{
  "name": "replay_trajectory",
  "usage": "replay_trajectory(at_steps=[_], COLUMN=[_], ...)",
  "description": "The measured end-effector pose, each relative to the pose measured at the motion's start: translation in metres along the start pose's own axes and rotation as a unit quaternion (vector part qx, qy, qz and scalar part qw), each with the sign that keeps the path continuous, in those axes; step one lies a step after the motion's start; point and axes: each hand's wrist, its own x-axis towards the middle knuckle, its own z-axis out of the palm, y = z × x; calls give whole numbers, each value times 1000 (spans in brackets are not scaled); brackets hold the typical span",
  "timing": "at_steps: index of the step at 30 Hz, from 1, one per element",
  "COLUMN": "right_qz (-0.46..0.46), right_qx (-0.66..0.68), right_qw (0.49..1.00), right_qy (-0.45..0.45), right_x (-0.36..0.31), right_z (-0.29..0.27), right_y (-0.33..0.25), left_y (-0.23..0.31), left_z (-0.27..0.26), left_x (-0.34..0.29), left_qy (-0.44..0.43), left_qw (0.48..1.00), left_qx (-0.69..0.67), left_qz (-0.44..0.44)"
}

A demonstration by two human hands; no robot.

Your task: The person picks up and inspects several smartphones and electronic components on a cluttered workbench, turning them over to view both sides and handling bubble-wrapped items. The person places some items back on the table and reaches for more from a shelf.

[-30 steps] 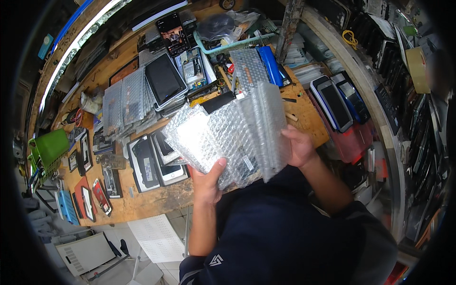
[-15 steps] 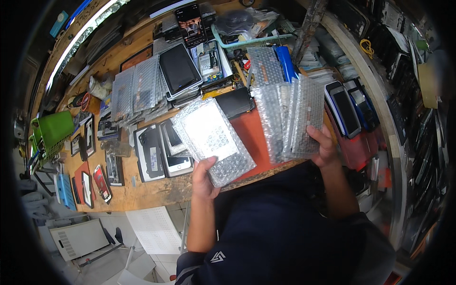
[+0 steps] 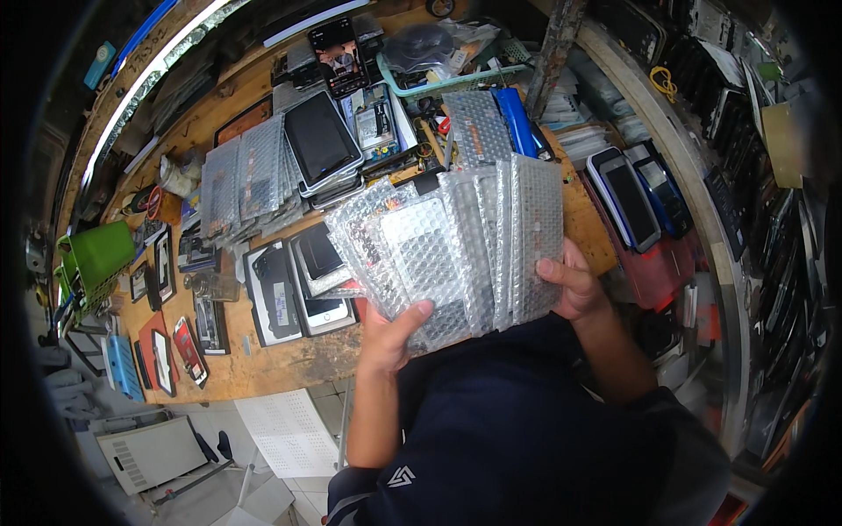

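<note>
A fan of flat bubble-wrap packets spreads between my hands over the front edge of the workbench [image 3: 289, 364]. My left hand [image 3: 390, 337] is closed on the left-hand bubble-wrap packets [image 3: 412, 250], thumb on top; a pale flat panel shows through the front one. The rightmost bubble-wrap packets [image 3: 537, 219] stand more upright in my right hand [image 3: 574, 285], its thumb across their face. Both groups meet in the middle and overlap, so I cannot tell where one ends. My fingers behind the packets are hidden.
Behind lie stacked bubble-wrap packets [image 3: 241, 175], a black-screened tablet [image 3: 320, 136] and a lit phone [image 3: 338, 57]. Phones in open boxes [image 3: 298, 285] sit left of my hands. A green basket [image 3: 92, 259] is at far left, a mint tray [image 3: 456, 83] at the back, boxed phones [image 3: 623, 197] at right.
My two hands have come closer together, and the packets have joined into one fan. The white-faced packet in my left hand is now covered or turned from view. The orange-red mat is mostly covered.
</note>
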Motion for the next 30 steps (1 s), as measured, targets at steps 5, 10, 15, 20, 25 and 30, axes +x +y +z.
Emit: replay_trajectory(at_steps=[5,10,15,20,25,30], right_qz=[-9,-4,8,38,52,50], right_qx=[49,70,79,45,-3,-15], right_qw=[999,997,997,998,997,998], right_qy=[-11,17,-10,-35,-55,-39], right_x=[1,-2,-2,1,2,4], right_z=[-5,-14,-12,-6,4,7], right_y=[3,2,5,9,15,17], left_y=[4,7,7,5,2,-2], left_z=[1,0,0,5,12,5], left_x=[0,0,3,3,2,1], left_qy=[19,45,42,4,-30,-34], left_qw=[999,999,999,1000,998,999], left_qx=[21,-4,-20,22,62,-20], left_qz=[14,13,3,1,12,-7])
